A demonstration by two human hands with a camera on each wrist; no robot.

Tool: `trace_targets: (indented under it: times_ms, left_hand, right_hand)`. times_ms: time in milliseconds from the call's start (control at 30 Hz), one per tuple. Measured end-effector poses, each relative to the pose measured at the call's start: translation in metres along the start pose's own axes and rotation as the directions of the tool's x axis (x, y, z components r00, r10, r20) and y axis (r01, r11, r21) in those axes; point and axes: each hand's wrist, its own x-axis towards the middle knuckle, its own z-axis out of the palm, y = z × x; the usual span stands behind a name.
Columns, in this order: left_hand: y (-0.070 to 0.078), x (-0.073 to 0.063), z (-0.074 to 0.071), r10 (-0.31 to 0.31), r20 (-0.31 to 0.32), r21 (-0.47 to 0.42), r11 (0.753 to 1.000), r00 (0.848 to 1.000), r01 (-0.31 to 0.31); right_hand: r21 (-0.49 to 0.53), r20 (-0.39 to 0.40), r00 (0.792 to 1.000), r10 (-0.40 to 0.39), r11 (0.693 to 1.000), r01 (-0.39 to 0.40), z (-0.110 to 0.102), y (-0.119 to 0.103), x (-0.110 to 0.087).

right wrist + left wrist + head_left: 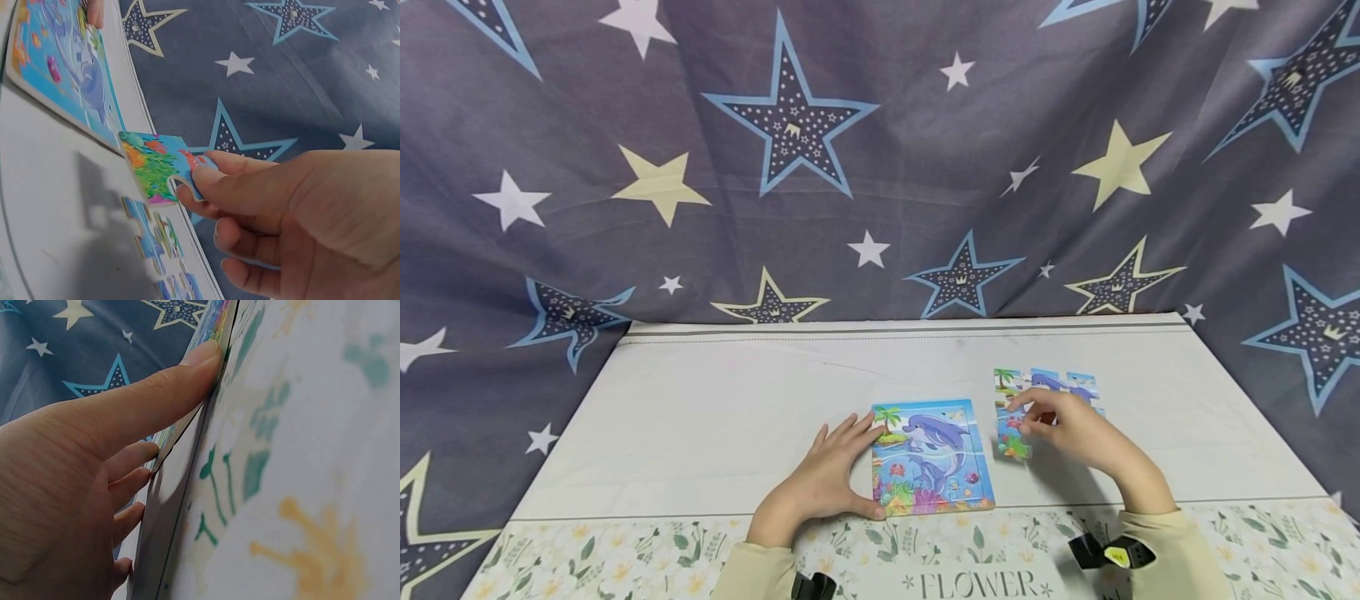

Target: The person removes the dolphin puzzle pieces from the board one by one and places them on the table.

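Observation:
A square jigsaw puzzle board (982,471) printed with dolphins, a palm tree and coral lies flat near the middle of the table. At its left side, my left hand (827,475) has its fingers spread, with the thumb touching the lower left corner and fingertips along the left edge. My right hand (1075,429) is to the right of the board, above the table. Between thumb and fingers it pinches a jigsaw piece (150,165) showing coral and a red crab, held tilted. Loose puzzle pieces (150,234) lie beneath that hand, some hidden by it.
Several loose pieces, among them one with a palm tree (1004,380), lie right of the board. A white table cover (715,417) has a floral border (647,550) along the front. Behind hangs a dark star-patterned cloth (880,167).

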Motion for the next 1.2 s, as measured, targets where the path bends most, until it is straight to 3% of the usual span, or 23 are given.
trace_targets:
  times_ms: [467, 1200]
  left_hand:
    - [0.001, 0.0, 0.0, -0.007, 0.002, -0.002, 1.0, 1.0, 0.007]
    - [0.0, 0.001, 0.0, -0.007, 0.008, -0.006, 1.0, 1.0, 0.007]
  right_hand:
    - [0.017, 0.081, 0.995, 0.053, 0.998, -0.055, 0.004, 0.018, -0.001]
    - [-0.022, 0.065, 0.988, 0.137, 0.99, -0.136, 0.014, 0.022, 0.001]
